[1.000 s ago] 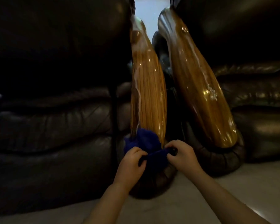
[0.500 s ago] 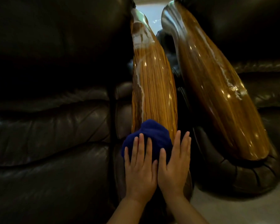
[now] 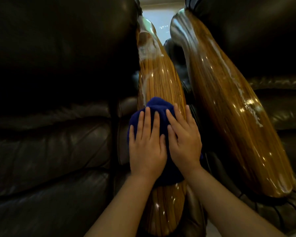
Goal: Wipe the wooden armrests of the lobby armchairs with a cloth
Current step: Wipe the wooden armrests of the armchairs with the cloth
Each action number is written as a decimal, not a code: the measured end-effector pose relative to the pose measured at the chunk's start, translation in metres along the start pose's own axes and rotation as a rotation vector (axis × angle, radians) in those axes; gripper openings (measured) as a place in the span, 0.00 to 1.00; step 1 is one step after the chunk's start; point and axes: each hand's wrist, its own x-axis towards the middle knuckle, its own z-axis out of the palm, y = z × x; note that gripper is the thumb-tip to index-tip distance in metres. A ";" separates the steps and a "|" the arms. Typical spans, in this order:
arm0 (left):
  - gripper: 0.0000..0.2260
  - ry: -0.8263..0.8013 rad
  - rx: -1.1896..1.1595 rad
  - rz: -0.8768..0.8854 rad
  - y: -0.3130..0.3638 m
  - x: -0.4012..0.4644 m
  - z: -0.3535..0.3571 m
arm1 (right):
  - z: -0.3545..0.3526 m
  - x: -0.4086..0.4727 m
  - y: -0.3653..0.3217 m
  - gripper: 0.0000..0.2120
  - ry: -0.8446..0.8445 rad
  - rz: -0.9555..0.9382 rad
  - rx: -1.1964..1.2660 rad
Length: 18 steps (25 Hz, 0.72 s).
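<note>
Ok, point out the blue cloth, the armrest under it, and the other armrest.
blue cloth (image 3: 158,106): head view, its top bulge above the fingers.
armrest under it (image 3: 159,77): head view, bare wood beyond the cloth.
other armrest (image 3: 229,117): head view, mid-length of its glossy top.

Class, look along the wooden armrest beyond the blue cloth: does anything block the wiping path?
Nothing visible does. The blue cloth lies under both hands on the left armrest; only whitish streaks lie ahead.
</note>
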 end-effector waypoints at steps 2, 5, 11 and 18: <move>0.25 -0.002 -0.008 0.019 0.000 0.037 -0.001 | 0.001 0.035 0.005 0.20 -0.016 0.007 0.012; 0.25 -0.012 -0.024 0.038 0.002 0.070 -0.004 | 0.002 0.066 0.009 0.22 -0.059 0.022 0.003; 0.25 0.026 0.028 0.010 0.014 0.012 -0.005 | -0.007 0.005 0.008 0.25 -0.057 0.094 0.016; 0.27 0.045 0.006 -0.076 0.007 -0.096 0.005 | -0.004 -0.089 -0.005 0.26 -0.047 0.010 -0.074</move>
